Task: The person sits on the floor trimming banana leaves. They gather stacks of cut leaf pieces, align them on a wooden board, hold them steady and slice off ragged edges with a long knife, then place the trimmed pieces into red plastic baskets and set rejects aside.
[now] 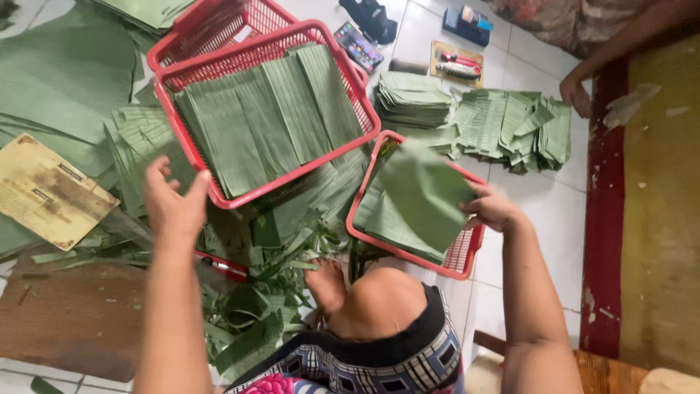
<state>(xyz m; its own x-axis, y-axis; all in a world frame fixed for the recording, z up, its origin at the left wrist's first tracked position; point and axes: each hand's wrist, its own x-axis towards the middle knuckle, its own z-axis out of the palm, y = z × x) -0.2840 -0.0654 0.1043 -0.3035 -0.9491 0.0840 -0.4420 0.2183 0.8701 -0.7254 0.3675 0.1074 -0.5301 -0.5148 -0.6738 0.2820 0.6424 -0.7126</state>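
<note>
Leaf [426,191] pinched in our right hand [490,208], hovering over small basket [467,257]; left hand [172,204] spreading wide, empty, beside big basket [191,149].

— What is the floor like?

— White glazed tiles [543,204] with thin dark grout lines, lit evenly by soft daylight, no hard shadows.

— And along the right edge?

— A dark red painted band [605,241], chipped in places, runs beside a worn mustard-yellow surface [663,241] flecked with pale scraps.

— Anything at the lower left?

— A brown wooden board [73,321] lies flat on the tiles, dusted with small green bits. A stained piece of yellowed cardboard [47,193] rests just above it.

— Bottom right?

— A strip of orange-brown wood [605,368], partly out of view.
</note>
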